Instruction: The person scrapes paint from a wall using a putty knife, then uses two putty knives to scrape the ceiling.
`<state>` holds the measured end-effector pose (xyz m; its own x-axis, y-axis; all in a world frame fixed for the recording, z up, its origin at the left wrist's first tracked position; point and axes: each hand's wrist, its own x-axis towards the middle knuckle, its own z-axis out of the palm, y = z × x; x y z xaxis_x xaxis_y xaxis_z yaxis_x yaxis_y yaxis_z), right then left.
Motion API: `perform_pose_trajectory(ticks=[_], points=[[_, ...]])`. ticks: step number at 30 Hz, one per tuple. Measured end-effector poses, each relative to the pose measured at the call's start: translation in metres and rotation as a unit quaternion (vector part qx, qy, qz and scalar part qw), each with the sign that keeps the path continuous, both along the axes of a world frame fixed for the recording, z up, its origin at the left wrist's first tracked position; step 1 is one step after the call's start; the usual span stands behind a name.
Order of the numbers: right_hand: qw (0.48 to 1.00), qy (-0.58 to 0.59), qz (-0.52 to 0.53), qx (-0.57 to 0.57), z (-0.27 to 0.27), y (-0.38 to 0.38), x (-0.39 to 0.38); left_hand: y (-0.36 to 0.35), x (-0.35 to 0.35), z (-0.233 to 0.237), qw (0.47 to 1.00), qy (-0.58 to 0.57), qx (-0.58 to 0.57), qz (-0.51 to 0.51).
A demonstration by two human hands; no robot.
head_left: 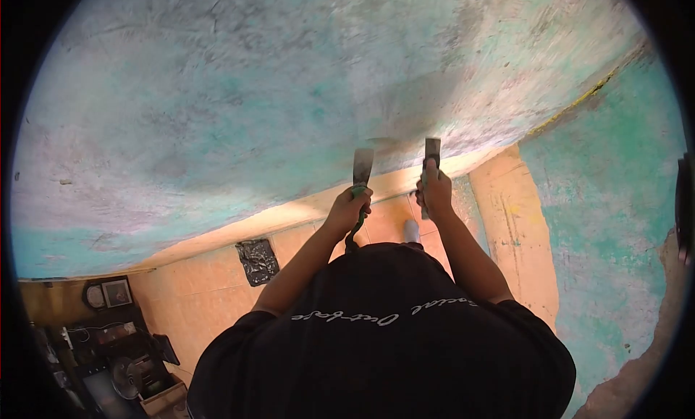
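Observation:
My left hand (pixel 350 209) is closed around the green handle of a putty knife (pixel 363 162), whose flat greyish blade points up at the wall (pixel 275 115). A second putty knife (pixel 433 147), darker and narrower, is gripped in my right hand (pixel 436 193); the thumb lies along it and its end shows below the fist. Both blades overlap the lower part of the wall in this view. The wall has patchy turquoise and grey paint, with a pale smeared band above the right blade.
On the tiled floor (pixel 203 292) to the left lies a black plastic sheet (pixel 258 262). Farther left stand a fan (pixel 127 378), framed pictures (pixel 116 293) and a box (pixel 163 397). A turquoise side wall (pixel 601 223) meets the main wall at right. A foot (pixel 411 232) shows below my hands.

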<state>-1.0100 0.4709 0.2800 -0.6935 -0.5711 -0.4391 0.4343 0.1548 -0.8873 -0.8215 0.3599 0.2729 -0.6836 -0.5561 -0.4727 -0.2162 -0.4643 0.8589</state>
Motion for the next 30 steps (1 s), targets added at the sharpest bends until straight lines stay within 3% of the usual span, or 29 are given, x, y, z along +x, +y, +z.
perform_pose_trajectory(ticks=[4, 7, 13, 16, 18, 22, 27, 30], points=[[0.998, -0.023, -0.003, 0.054, -0.028, 0.037, -0.022, 0.003, -0.014, 0.004, 1.000, -0.008, -0.008, 0.007], [1.000, 0.007, -0.002, 0.028, -0.011, 0.030, -0.048, 0.004, -0.023, 0.007, 0.999, -0.014, -0.004, 0.039], [0.987, 0.074, 0.077, -0.123, 0.091, -0.002, -0.118, 0.018, -0.049, 0.003, 0.998, -0.007, -0.029, 0.049], [0.995, 0.037, 0.062, -0.069, 0.077, 0.013, -0.114, 0.027, -0.064, 0.002, 0.999, -0.002, -0.010, 0.047], [0.997, 0.037, 0.068, 0.001, 0.037, 0.028, -0.108, 0.033, -0.075, 0.003, 0.999, -0.014, -0.018, 0.036], [0.992, -0.022, 0.124, -0.024, 0.018, 0.045, -0.099, 0.036, -0.091, 0.008, 0.999, -0.007, -0.027, 0.032], [0.985, -0.030, 0.094, -0.142, 0.107, 0.002, -0.124, 0.037, -0.108, 0.015, 0.998, 0.001, -0.047, 0.041], [0.981, -0.050, 0.108, -0.150, 0.115, 0.005, -0.123, 0.039, -0.115, 0.021, 0.997, 0.006, -0.046, 0.054]])
